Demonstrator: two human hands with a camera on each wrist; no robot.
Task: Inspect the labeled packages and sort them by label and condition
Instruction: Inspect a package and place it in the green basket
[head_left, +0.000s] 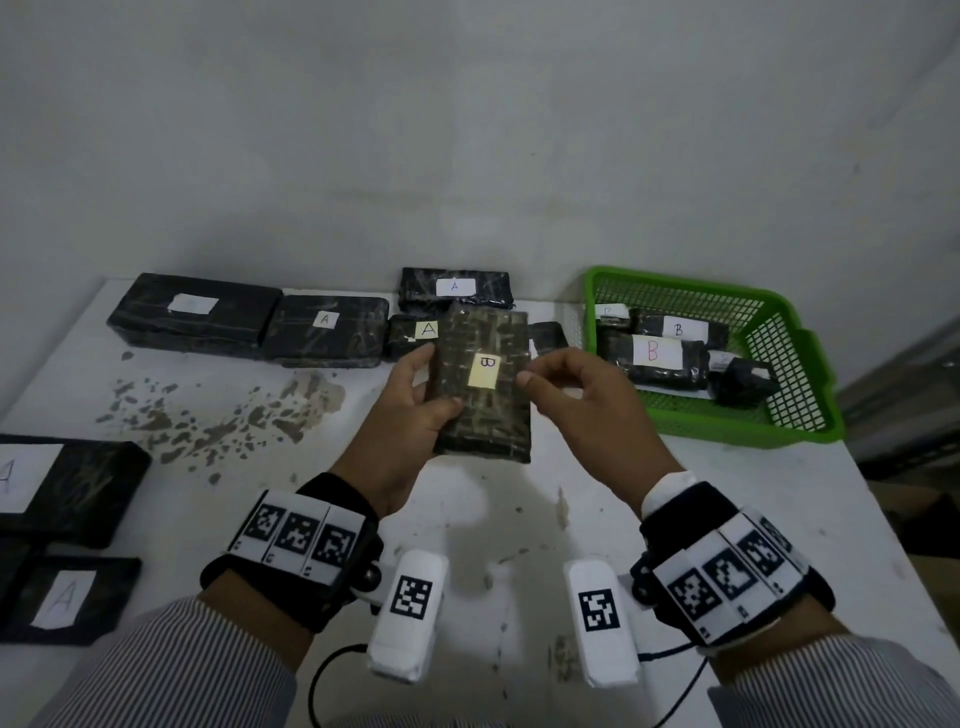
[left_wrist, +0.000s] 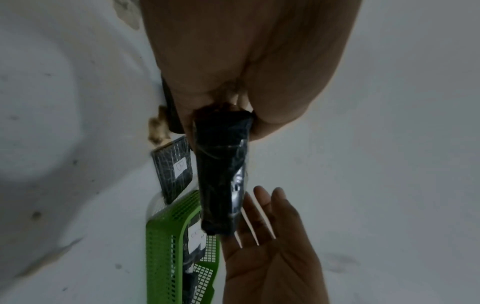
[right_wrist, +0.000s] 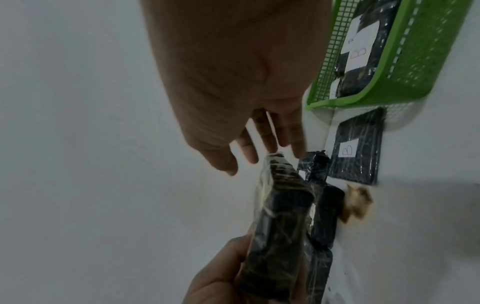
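Observation:
My left hand (head_left: 423, 395) grips a flat black-wrapped package (head_left: 488, 332) above the table, thumb on its front and fingers behind its left edge. A small yellow label reading B faces me. Seen edge-on, the package (left_wrist: 221, 174) juts out from my left palm. My right hand (head_left: 535, 371) hovers at the package's right edge with fingers straight; I cannot tell whether it touches. In the right wrist view those spread fingers (right_wrist: 270, 142) reach just over the package's top end (right_wrist: 280, 216).
A green mesh basket (head_left: 675, 283) at the back right holds several B-labelled packages. A-labelled packages (head_left: 324, 327) line the back edge by the wall, and two more (head_left: 62, 488) lie front left. Another B package (right_wrist: 358, 148) lies beside the basket. Brown stains (head_left: 208, 415) mark the white table.

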